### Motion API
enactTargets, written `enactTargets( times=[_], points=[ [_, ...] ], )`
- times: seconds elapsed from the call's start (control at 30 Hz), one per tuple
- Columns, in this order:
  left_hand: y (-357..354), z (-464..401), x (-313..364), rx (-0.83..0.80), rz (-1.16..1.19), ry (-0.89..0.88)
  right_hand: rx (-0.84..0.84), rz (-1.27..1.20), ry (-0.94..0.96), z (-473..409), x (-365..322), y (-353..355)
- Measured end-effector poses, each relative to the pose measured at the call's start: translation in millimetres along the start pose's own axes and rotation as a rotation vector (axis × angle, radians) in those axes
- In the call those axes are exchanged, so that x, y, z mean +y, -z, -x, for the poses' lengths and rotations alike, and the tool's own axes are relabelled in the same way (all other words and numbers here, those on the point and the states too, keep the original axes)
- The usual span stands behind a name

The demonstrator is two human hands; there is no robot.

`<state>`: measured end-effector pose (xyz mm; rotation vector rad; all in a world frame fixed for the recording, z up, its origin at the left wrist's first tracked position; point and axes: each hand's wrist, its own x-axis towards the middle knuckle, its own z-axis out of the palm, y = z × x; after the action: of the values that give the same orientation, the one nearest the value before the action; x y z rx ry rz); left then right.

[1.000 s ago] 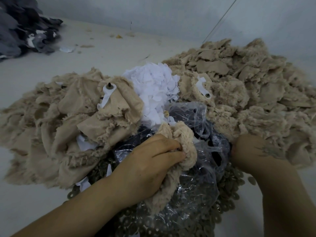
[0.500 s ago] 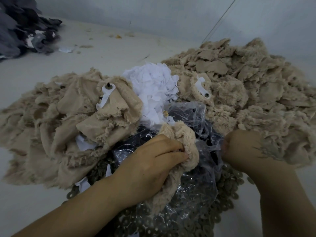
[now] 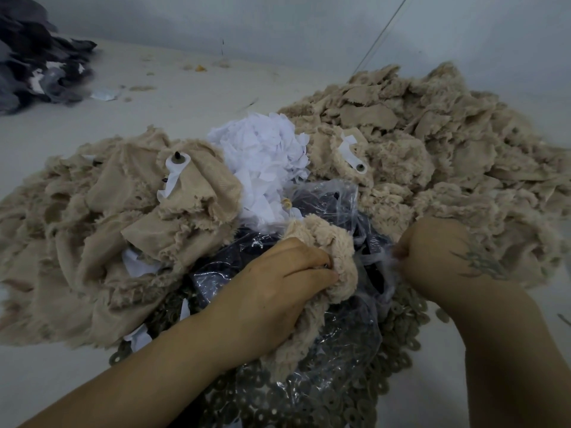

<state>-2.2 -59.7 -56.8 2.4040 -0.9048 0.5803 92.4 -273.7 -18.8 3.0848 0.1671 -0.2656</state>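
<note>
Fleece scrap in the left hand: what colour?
Plain beige, no pattern. The fleece scrap shows best in the head view, gripped by the left hand.

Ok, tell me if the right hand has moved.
Yes: the right hand, pinching the clear plastic bag, shifted left toward the heap of white cloth scraps.

right hand fingertips hidden (in plastic bag) | dark pile cropped
</note>
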Motion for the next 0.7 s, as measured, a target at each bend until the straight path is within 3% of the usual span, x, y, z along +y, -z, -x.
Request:
enactTargets(
  times=[0.13, 0.33, 0.5, 0.53, 0.63, 0.7],
  points=[
    [-1.6, 1.2, -3.5, 0.018, -0.001, -0.017, 0.034, -0.149, -0.027, 0.1, -1.6, 10.8],
    [2.1, 4.5, -3.4, 0.034, 0.001, -0.02, -0.108, 0.001, -0.096, 9.7, 6.5, 12.3],
    [4.9, 10.4, 11.0, 0.005, 0.046, -0.095, -0.114, -0.104, -0.021, 5.4, 8.5, -9.2],
    [5.1, 12.2, 14.4, -0.025, 0.036, -0.134, -0.105, -0.111, -0.001, 4.9, 10.2, -17.1],
    [-1.0, 17.8, 19.1, -0.087, -0.086, -0.242, 0.141, -0.273, 0.075, 8.3, 22.2, -46.5],
    [-9.8, 21.2, 17.1, -0.145, -0.195, -0.276, 0.188, -0.364, 0.142, 17.6, 25.5, -59.5]
  ],
)
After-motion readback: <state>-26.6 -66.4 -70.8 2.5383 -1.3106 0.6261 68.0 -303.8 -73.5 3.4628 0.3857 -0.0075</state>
